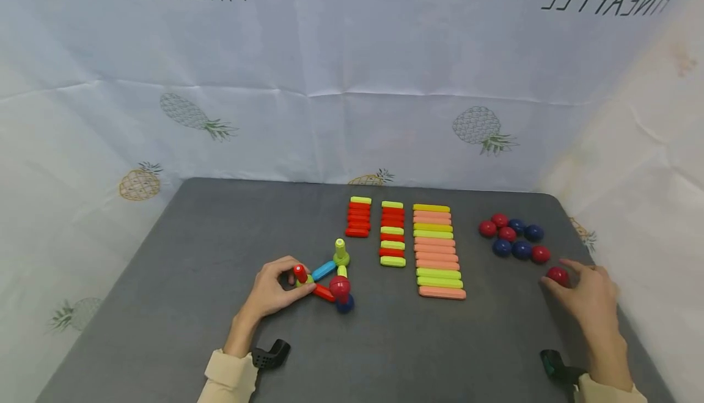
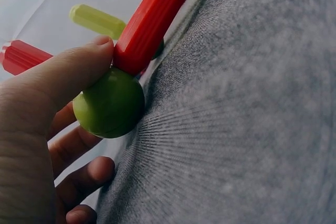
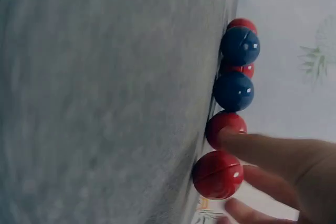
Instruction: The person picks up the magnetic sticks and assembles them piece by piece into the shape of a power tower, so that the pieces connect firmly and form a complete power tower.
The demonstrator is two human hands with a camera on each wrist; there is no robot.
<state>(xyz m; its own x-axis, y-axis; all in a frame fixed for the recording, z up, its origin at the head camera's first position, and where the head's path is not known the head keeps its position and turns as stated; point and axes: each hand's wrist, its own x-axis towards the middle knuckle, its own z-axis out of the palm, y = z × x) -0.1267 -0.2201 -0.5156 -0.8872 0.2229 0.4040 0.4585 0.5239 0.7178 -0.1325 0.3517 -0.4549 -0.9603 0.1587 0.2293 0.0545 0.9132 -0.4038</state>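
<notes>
My left hand (image 1: pixel 279 287) grips a green ball (image 2: pixel 109 103) at the left corner of a small stick-and-ball frame, thumb and fingers around it. A red stick (image 1: pixel 300 273) stands upright on that ball. From it a blue stick (image 1: pixel 324 270) leads to another green ball (image 1: pixel 341 258) with an upright yellow-green stick (image 1: pixel 340 246), and a red stick (image 2: pixel 149 24) leads to a blue ball (image 1: pixel 344 304). Above the blue ball sits a red ball (image 1: pixel 339 287). My right hand (image 1: pixel 591 293) is around a loose red ball (image 3: pixel 218 175), thumb and fingers spread apart beside it.
Several red and blue balls (image 1: pixel 521 250) lie in a cluster at the right. Three columns of sticks lie mid-table: two short red and yellow-green ones (image 1: pixel 359 216) and a longer column with pink sticks (image 1: pixel 437 256). A pineapple-print cloth (image 1: pixel 330 134) hangs behind the grey table (image 1: pixel 385 354).
</notes>
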